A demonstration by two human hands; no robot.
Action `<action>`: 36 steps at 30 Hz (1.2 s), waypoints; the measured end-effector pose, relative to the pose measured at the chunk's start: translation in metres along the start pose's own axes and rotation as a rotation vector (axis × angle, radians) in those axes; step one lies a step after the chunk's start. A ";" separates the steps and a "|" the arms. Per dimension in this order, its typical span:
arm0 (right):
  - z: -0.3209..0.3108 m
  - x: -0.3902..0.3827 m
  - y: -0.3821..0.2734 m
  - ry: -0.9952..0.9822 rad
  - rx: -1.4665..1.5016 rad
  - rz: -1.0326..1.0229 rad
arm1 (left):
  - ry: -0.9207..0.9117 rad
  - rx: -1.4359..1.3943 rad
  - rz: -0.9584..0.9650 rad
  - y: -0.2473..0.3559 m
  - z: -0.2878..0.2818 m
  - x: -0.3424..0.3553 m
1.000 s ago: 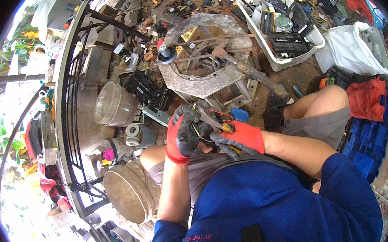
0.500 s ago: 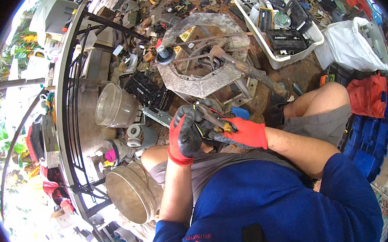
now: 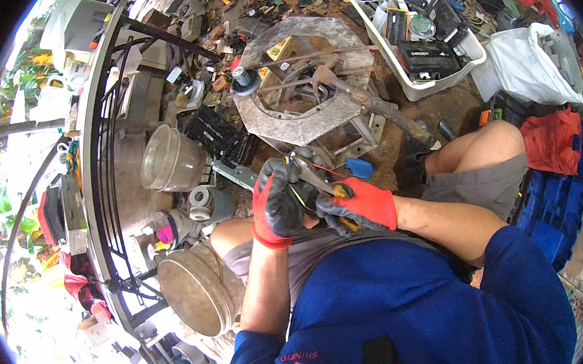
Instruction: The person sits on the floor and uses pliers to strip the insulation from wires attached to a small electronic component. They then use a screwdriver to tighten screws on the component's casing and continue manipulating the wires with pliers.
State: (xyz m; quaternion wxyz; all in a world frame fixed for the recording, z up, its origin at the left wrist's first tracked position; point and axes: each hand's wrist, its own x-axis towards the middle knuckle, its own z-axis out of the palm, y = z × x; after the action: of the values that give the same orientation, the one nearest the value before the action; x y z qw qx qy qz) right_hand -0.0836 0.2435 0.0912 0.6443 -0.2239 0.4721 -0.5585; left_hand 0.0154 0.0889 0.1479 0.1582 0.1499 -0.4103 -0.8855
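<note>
Brown earth floor (image 3: 389, 154) fills most of my view, scattered toward the top with broken plastic and small scrap. Upon it stands an octagonal metal stand (image 3: 314, 126), worn grey, and a wooden-handled hammer (image 3: 389, 109) lies across its right side. Further right I have a white tub (image 3: 436, 87) heaped with black plastic casings (image 3: 426, 59), then a white sack (image 3: 517, 68), a red bag (image 3: 551, 142) and a blue plastic crate (image 3: 551, 221). Along my left runs a black-barred metal table (image 3: 87, 165), with bright foliage (image 3: 2, 200) beyond; a translucent bucket (image 3: 171, 158) and a beige bucket (image 3: 193, 291) sit beside it.

Centrally, above the seated person's lap, my right hand (image 3: 359, 207), in a red-and-black glove, grasps the pliers (image 3: 314, 178) by their yellow-orange handles, metal end angled toward the other hand. My left hand (image 3: 276, 204), gloved alike, is curled around a thin yellow strand (image 3: 297, 195) just beside that metal end; I cannot tell what else its fingers cover, nor whether the pliers bite anything.
</note>
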 end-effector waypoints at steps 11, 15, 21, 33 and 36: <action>-0.012 -0.005 0.006 0.325 -0.784 -0.272 | 0.091 0.088 -0.001 -0.001 -0.002 -0.004; -0.016 -0.008 -0.002 0.246 -0.707 -0.182 | 0.038 0.049 -0.006 -0.004 -0.002 -0.002; -0.011 -0.006 0.000 0.358 -0.793 -0.279 | 0.049 0.096 -0.012 -0.004 -0.003 0.000; -0.010 -0.008 -0.002 0.348 -0.719 -0.274 | 0.074 0.178 -0.039 -0.001 -0.001 -0.002; -0.009 -0.008 -0.004 0.361 -0.745 -0.294 | 0.104 0.258 -0.078 0.003 0.000 -0.002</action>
State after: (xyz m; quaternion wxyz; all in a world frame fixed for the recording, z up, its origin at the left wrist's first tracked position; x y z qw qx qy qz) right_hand -0.0932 0.2523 0.0936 0.3401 -0.4046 0.7095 -0.4661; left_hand 0.0178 0.0884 0.1506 0.1244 0.2306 -0.5058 -0.8219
